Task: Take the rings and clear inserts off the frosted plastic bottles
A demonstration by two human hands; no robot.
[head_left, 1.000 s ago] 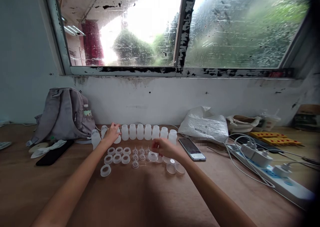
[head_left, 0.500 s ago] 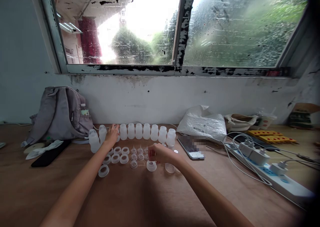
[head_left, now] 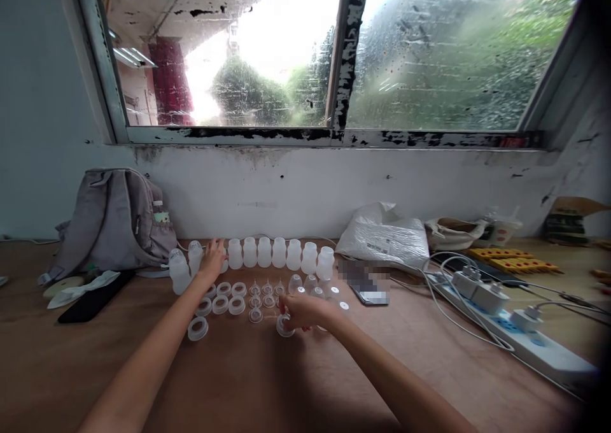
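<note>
Two bottles (head_left: 179, 274) stand left of the left hand (head_left: 216, 256), whose grip I cannot tell. Near the middle, the right hand (head_left: 301, 310) pinches a translucent ring (head_left: 285, 332): seemingly a part-positioning step, calling for a light, level hold.

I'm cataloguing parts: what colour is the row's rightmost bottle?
Frosted white bottle, seen best in the head view.

No words or numbers can be read: the print (head_left: 378, 246) on the silver bag (head_left: 403, 226) and the label (head_left: 162, 217) on the bottle (head_left: 158, 205), well left of that bag, are too small.
</note>
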